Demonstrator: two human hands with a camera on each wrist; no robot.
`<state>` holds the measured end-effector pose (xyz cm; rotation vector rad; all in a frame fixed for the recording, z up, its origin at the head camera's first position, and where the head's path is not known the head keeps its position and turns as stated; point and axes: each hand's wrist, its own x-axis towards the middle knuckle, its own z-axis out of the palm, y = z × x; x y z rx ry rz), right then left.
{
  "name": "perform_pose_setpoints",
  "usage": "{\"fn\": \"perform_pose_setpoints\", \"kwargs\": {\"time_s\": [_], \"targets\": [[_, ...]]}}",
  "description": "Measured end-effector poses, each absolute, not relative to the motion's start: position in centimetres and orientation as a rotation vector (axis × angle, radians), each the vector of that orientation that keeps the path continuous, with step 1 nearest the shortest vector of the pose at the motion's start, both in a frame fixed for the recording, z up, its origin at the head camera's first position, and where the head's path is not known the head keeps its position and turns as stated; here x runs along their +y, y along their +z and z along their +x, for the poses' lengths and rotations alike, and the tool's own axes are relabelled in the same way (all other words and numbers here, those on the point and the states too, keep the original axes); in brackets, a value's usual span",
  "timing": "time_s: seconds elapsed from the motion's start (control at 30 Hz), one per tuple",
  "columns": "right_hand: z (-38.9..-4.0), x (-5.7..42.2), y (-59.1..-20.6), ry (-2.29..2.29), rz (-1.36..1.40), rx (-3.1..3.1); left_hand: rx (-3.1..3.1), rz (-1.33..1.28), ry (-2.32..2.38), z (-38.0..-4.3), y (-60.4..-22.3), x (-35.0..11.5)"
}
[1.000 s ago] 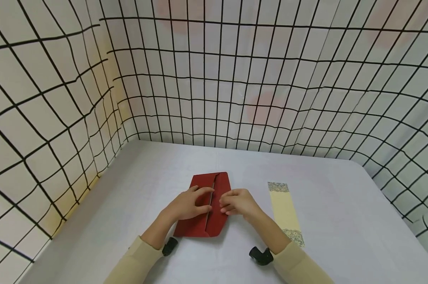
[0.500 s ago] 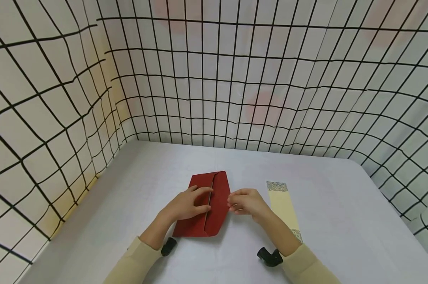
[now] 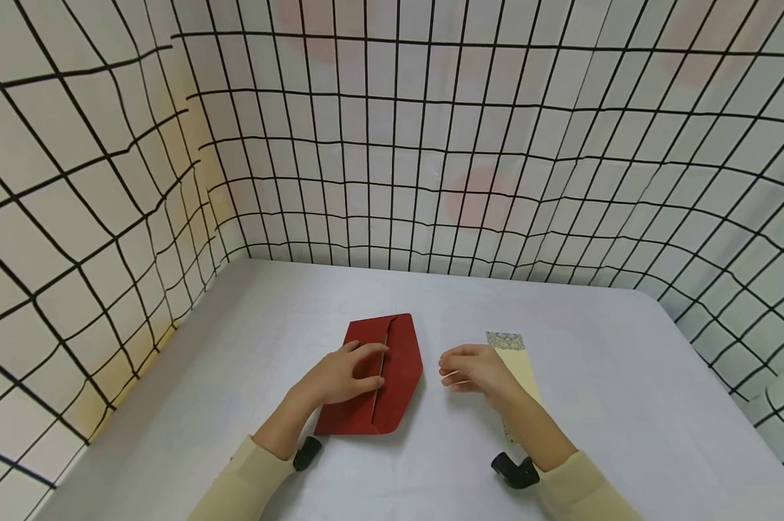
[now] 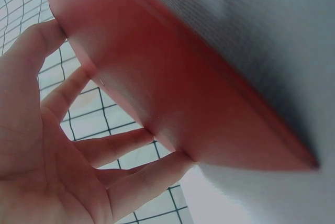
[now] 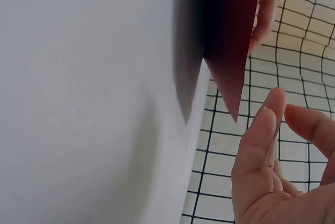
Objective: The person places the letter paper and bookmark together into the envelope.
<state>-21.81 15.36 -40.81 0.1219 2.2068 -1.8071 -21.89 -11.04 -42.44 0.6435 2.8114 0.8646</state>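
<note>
A red paper envelope (image 3: 398, 396) lies on the white table, its pointed flap towards the right. In the right wrist view the flap (image 5: 231, 51) stands raised off the tabletop. My left hand (image 3: 341, 375) rests on the envelope with fingers spread and fingertips on the paper near the flap's fold line, as the left wrist view also shows. To the right of the flap's tip, clear of it, is my right hand (image 3: 478, 370); its fingers are loosely bent, thumb near the index finger, with nothing between them.
A pale yellow paper strip (image 3: 519, 365) with patterned ends lies on the right, partly covered by my right hand and forearm. Black grid netting (image 3: 392, 152) over white cloth closes off the back and sides of the table (image 3: 288, 304).
My right hand has come away from the envelope's flap and moved right, over towards the yellow strip. The left hand has stayed on the envelope.
</note>
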Motion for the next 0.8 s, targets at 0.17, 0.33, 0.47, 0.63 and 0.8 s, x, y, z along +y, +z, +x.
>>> {"fn": "perform_pose_setpoints", "kwargs": {"time_s": [0.17, 0.33, 0.47, 0.63, 0.8], "targets": [[-21.9, 16.5, -41.2, -1.777, 0.163, 2.244, 2.808, 0.631, 0.862, -21.9, -42.4, -11.1], [-21.8, 17.9, -41.6, -1.734, 0.194, 2.277, 2.808, 0.629, 0.86, -22.0, -42.5, -11.1], [-21.5, 19.0, -41.6, -1.733, 0.189, 2.281, 2.811, 0.633, 0.859, -21.9, -42.5, -11.1], [-21.4, 20.0, -41.6, -1.727, 0.224, 2.283, 2.811, 0.626, 0.859, -21.9, -42.5, -11.1], [-21.3, 21.2, -41.9, -1.709, 0.248, 2.288, 2.807, 0.624, 0.869, -21.9, -42.5, -11.0]]}}
